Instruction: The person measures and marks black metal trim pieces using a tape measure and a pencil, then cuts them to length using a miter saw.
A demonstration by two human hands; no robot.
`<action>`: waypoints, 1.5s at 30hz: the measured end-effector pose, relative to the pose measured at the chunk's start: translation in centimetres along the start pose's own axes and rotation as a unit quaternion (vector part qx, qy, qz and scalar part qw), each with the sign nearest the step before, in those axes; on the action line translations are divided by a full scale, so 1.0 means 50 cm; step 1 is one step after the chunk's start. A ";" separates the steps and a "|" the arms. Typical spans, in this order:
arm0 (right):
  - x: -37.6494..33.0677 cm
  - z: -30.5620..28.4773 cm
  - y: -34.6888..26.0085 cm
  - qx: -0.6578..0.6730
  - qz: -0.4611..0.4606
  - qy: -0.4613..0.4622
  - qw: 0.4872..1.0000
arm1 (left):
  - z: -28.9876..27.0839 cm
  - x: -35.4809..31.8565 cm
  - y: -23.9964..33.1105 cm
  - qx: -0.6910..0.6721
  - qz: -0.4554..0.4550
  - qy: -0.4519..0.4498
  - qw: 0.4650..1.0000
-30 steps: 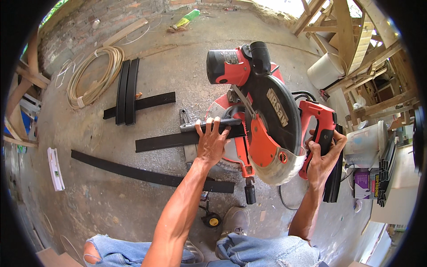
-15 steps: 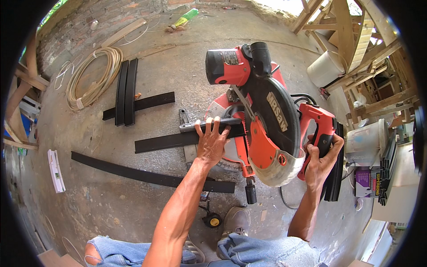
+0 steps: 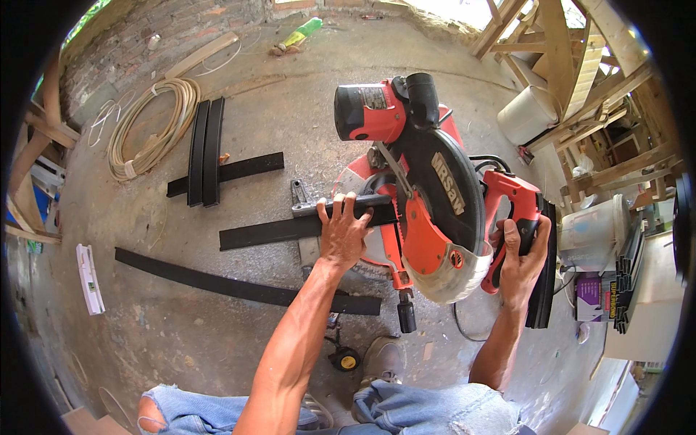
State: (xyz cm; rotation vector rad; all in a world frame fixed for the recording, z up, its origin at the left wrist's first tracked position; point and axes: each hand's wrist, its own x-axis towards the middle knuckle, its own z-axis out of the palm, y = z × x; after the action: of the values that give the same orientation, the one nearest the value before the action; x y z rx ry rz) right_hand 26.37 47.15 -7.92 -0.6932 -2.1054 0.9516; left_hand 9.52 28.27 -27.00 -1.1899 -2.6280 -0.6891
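A red and black miter saw [image 3: 444, 174] stands on the floor in front of me, its blade hidden under the guard. My right hand [image 3: 522, 264] is wrapped round the saw's handle [image 3: 523, 206]. My left hand [image 3: 344, 232] is closed over a flat black strip [image 3: 268, 233] and the grey metal fence [image 3: 308, 208] behind it, fingertips bent over the fence. The strip lies across the saw's base, its right end reaching close to the blade area and its left end sticking out past the base.
Nearer me lies a long black strip [image 3: 217, 283]; a tape measure [image 3: 344, 359] sits by my shoe. More black strips [image 3: 210, 148] and a coiled hose [image 3: 119, 138] are at the left. To the right stand a bucket [image 3: 594, 225], a purple box [image 3: 594, 297] and wooden frames [image 3: 558, 58].
Both hands keep their places on the strip and the handle. The picture has shifted very slightly; nothing else has visibly moved.
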 end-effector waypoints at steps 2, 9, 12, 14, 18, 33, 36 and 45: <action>0.017 -0.014 -0.003 0.010 0.011 -0.023 1.000 | -0.001 0.000 -0.001 -0.005 -0.001 0.001 1.000; 0.050 -0.005 -0.026 0.129 0.090 -0.051 0.986 | -0.002 0.002 -0.001 -0.002 -0.002 -0.013 1.000; 0.050 -0.004 -0.022 0.136 0.091 -0.057 0.985 | 0.001 0.001 -0.003 0.000 0.001 -0.011 1.000; 0.051 -0.004 -0.020 0.135 0.096 -0.058 0.984 | 0.002 -0.001 -0.005 0.000 0.003 -0.011 1.000; 0.047 -0.004 -0.002 0.130 0.092 -0.067 0.985 | 0.002 0.000 -0.006 0.000 0.001 -0.012 1.000; 0.061 -0.001 -0.018 0.288 0.263 -0.050 0.919 | 0.000 -0.001 -0.008 -0.010 0.002 -0.005 1.000; 0.065 0.000 -0.017 0.269 0.273 -0.043 0.923 | 0.004 -0.001 -0.008 -0.012 0.000 -0.007 1.000; 0.108 0.002 -0.058 0.219 0.240 -0.036 0.945 | 0.008 -0.003 -0.013 -0.009 -0.003 -0.031 0.999</action>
State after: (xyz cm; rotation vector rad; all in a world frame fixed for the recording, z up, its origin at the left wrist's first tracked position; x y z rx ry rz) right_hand 22.52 49.21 -3.61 -0.9602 -1.7126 1.6688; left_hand 9.17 28.01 -27.63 -1.2276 -2.6838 -0.6898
